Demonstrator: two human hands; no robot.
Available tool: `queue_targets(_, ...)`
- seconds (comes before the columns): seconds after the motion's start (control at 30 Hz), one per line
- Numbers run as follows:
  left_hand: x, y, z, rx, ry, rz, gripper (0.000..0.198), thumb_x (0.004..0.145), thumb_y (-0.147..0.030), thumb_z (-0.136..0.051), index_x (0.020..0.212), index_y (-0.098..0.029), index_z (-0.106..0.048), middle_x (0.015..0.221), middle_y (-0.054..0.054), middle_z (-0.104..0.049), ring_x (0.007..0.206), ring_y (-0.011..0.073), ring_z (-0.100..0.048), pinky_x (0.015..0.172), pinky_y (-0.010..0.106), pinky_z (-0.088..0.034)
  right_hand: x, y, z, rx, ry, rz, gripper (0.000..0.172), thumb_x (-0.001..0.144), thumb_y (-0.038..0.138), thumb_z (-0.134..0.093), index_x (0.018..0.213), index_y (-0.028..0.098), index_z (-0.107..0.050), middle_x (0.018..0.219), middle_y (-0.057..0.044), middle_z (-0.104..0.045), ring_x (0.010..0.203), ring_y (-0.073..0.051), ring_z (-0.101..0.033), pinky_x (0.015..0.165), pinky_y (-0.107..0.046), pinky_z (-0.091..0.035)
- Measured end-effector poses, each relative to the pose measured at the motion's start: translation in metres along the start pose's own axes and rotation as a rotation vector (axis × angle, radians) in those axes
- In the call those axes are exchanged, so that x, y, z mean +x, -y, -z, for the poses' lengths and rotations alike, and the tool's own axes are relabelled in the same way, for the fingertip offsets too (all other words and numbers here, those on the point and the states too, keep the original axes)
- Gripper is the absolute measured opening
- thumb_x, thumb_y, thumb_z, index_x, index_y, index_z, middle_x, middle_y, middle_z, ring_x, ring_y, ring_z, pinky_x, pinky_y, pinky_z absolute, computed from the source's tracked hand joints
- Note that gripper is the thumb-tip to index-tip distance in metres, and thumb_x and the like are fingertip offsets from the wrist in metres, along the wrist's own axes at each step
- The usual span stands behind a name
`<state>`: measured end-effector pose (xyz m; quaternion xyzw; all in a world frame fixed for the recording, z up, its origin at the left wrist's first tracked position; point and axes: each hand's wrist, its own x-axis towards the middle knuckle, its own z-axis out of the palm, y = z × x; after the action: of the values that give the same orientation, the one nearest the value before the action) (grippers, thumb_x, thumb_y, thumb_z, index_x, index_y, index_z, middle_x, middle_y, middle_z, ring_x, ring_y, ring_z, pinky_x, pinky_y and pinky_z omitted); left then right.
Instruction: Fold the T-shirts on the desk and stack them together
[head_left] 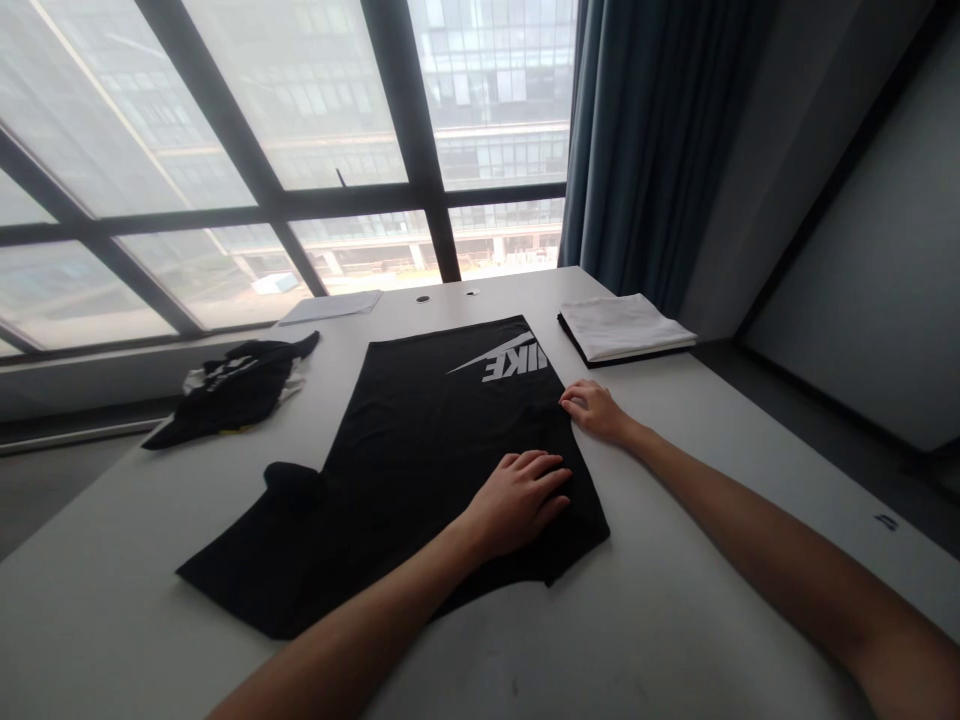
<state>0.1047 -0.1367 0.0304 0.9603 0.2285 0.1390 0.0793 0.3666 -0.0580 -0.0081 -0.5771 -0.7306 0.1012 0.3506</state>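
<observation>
A black T-shirt [435,430] is spread on the white table, its right side folded inward. White lettering and a swoosh print show upside down near its far right corner. One sleeve sticks out toward the near left. My left hand [521,497] lies on the cloth near the right side, palm down, with the fingers stretched out. At the shirt's right edge, my right hand [592,408] has its thumb and fingers pinched together on the fabric. The exact grip of its fingertips is partly hidden.
A crumpled black-and-white garment [232,385] lies at the left of the table [675,450]. Folded white cloth [626,325] rests on something black at the back right. White sheets [330,306] lie by the window, and a blue curtain [637,150] hangs behind.
</observation>
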Motion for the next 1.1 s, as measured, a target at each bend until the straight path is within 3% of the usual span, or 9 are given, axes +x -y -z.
queue_targets(0.2, 0.001, 0.002, 0.001, -0.015, -0.026, 0.029, 0.036, 0.104, -0.039, -0.049, 0.136, -0.027, -0.060, 0.139, 0.007, -0.062, 0.127, 0.0247, -0.055, 0.102, 0.042, -0.045, 0.000, -0.002, -0.003, -0.033, -0.019, -0.003, 0.012, 0.088, 0.031, -0.064, 0.084, 0.024, -0.073, 0.105, -0.007, -0.068, 0.106, -0.027, -0.059, 0.097, -0.042, -0.041)
queue_targets(0.43, 0.001, 0.009, -0.006, -0.033, -0.129, 0.088, 0.034, 0.104, -0.033, -0.048, 0.133, -0.024, -0.062, 0.143, 0.007, -0.059, 0.133, 0.0245, -0.052, 0.109, 0.043, -0.044, 0.002, -0.013, -0.003, 0.123, -0.184, 0.029, 0.023, 0.092, 0.025, -0.052, 0.094, 0.023, -0.074, 0.101, -0.008, -0.067, 0.103, -0.024, -0.061, 0.100, -0.040, -0.044)
queue_targets(0.57, 0.001, 0.012, -0.010, -0.006, -0.092, 0.138, 0.037, 0.104, -0.035, -0.048, 0.137, -0.025, -0.060, 0.149, 0.006, -0.055, 0.142, 0.0251, -0.045, 0.119, 0.048, -0.034, 0.001, -0.012, -0.005, 0.089, -0.117, 0.116, 0.011, 0.085, 0.033, -0.068, 0.084, 0.024, -0.074, 0.104, -0.007, -0.068, 0.105, -0.027, -0.060, 0.101, -0.044, -0.044)
queue_targets(0.67, 0.000, 0.013, -0.011, -0.009, -0.047, 0.142, 0.039, 0.105, -0.038, -0.046, 0.140, -0.027, -0.057, 0.152, 0.005, -0.052, 0.146, 0.0246, -0.039, 0.123, 0.050, -0.028, 0.000, -0.011, -0.007, 0.051, -0.095, 0.110, 0.005, 0.080, 0.024, -0.069, 0.083, 0.024, -0.073, 0.105, -0.007, -0.068, 0.105, -0.027, -0.059, 0.100, -0.044, -0.045)
queue_targets(0.73, 0.000, 0.014, -0.011, -0.011, -0.045, 0.147, 0.040, 0.105, -0.038, -0.046, 0.141, -0.027, -0.057, 0.153, 0.005, -0.050, 0.148, 0.0242, -0.037, 0.124, 0.050, -0.026, 0.000, -0.012, -0.007, 0.053, -0.092, 0.101, 0.011, 0.078, 0.018, -0.065, 0.085, 0.024, -0.072, 0.104, -0.007, -0.068, 0.104, -0.026, -0.060, 0.100, -0.043, -0.046)
queue_targets(0.97, 0.001, 0.016, -0.011, -0.038, -0.097, 0.133, 0.039, 0.103, -0.034, -0.048, 0.139, -0.022, -0.059, 0.151, 0.008, -0.052, 0.144, 0.0264, -0.042, 0.121, 0.050, -0.032, 0.000, -0.011, -0.005, 0.079, -0.073, 0.091, 0.013, 0.085, 0.027, -0.063, 0.092, 0.024, -0.073, 0.107, -0.007, -0.069, 0.106, -0.026, -0.061, 0.101, -0.043, -0.045)
queue_targets(1.1, 0.001, 0.009, -0.002, -0.119, -0.134, 0.021, 0.031, 0.102, -0.031, -0.052, 0.127, -0.024, -0.068, 0.134, 0.007, -0.064, 0.127, 0.0240, -0.056, 0.110, 0.042, -0.043, 0.000, -0.010, -0.004, 0.069, -0.056, 0.091, 0.013, 0.082, 0.025, -0.066, 0.093, 0.025, -0.074, 0.109, -0.007, -0.070, 0.107, -0.026, -0.062, 0.101, -0.042, -0.045)
